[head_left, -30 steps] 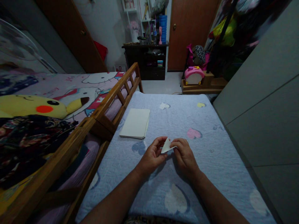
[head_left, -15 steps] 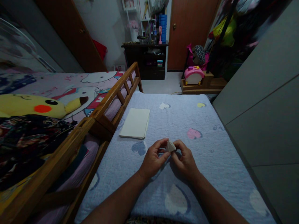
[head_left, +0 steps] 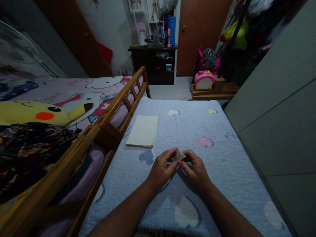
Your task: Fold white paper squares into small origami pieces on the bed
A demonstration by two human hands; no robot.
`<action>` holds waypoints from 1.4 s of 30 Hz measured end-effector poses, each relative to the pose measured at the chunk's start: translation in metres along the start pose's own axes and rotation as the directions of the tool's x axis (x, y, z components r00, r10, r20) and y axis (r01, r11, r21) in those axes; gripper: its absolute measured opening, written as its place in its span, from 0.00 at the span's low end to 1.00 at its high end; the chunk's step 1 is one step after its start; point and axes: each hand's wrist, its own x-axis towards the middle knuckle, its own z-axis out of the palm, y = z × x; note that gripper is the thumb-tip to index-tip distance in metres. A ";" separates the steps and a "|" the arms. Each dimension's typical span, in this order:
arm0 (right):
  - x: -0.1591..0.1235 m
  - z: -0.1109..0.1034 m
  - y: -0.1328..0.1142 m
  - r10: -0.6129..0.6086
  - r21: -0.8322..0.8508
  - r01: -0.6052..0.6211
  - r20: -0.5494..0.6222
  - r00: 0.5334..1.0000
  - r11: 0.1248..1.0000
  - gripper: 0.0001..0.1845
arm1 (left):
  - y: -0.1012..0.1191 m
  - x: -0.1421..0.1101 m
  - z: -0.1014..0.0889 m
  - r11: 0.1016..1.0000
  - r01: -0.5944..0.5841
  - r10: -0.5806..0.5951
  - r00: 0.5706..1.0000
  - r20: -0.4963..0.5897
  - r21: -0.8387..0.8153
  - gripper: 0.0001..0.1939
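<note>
Between my hands is a small folded piece of white paper, roughly triangular, pointing away from me. My left hand pinches its left side, with the thumb below and the fingers behind. On the other side my right hand grips the paper's right edge, its thumb at the lower corner. Both hands are just above the bed's blue sheet. Ahead and to the left, a stack of white paper sheets lies flat on the sheet. The fingertips partly hide the paper's lower edges.
A wooden bed rail runs along the left, with a yellow plush toy and dark cloth beyond it. Pale cabinet panels rise on the right. Past the bed's far edge stands a dark cabinet.
My right thumb has moved up and left onto the folded paper's lower corner. The paper has tilted slightly. The paper stack has not moved.
</note>
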 end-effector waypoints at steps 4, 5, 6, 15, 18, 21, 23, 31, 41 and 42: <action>0.000 0.000 0.002 0.006 0.006 -0.006 -0.003 1.000 1.000 0.03 | -0.002 -0.001 -0.002 1.000 0.012 -0.012 1.000 -0.006 -0.003 0.24; 0.000 0.000 0.003 0.008 0.007 -0.008 -0.001 1.000 1.000 0.03 | -0.002 -0.001 -0.002 1.000 0.019 -0.019 1.000 -0.008 -0.006 0.24; 0.001 0.000 0.003 0.011 0.007 -0.011 -0.001 1.000 1.000 0.03 | -0.003 -0.001 -0.002 1.000 0.028 -0.028 1.000 -0.009 -0.011 0.25; 0.001 -0.003 0.003 0.026 0.005 -0.026 -0.008 1.000 1.000 0.04 | -0.005 -0.001 -0.002 0.997 0.065 -0.065 0.998 0.016 -0.047 0.26; 0.001 -0.002 0.003 0.033 0.012 -0.033 -0.007 0.999 0.999 0.04 | -0.005 -0.001 -0.002 0.994 0.084 -0.083 0.996 0.019 -0.065 0.26; 0.002 -0.002 0.004 0.037 0.022 -0.037 -0.001 0.999 0.999 0.04 | -0.006 -0.001 -0.001 0.992 0.093 -0.092 0.996 0.023 -0.089 0.26; 0.002 -0.003 0.003 0.034 0.024 -0.034 0.000 0.999 0.999 0.04 | -0.005 -0.001 -0.001 0.990 0.096 -0.094 0.995 0.030 -0.105 0.25; 0.002 -0.003 -0.001 0.007 -0.016 -0.008 -0.019 1.000 1.000 0.03 | -0.001 -0.002 -0.002 0.995 0.073 -0.069 0.996 0.061 -0.065 0.26; -0.002 0.011 0.006 -0.015 -0.209 -0.016 -0.144 0.989 0.978 0.06 | -0.007 -0.008 0.016 0.899 -0.172 0.197 0.980 -0.021 0.402 0.32; -0.003 0.012 0.006 -0.023 -0.210 -0.007 -0.140 0.990 0.978 0.07 | -0.009 -0.008 0.017 0.885 -0.177 0.212 0.977 -0.033 0.430 0.32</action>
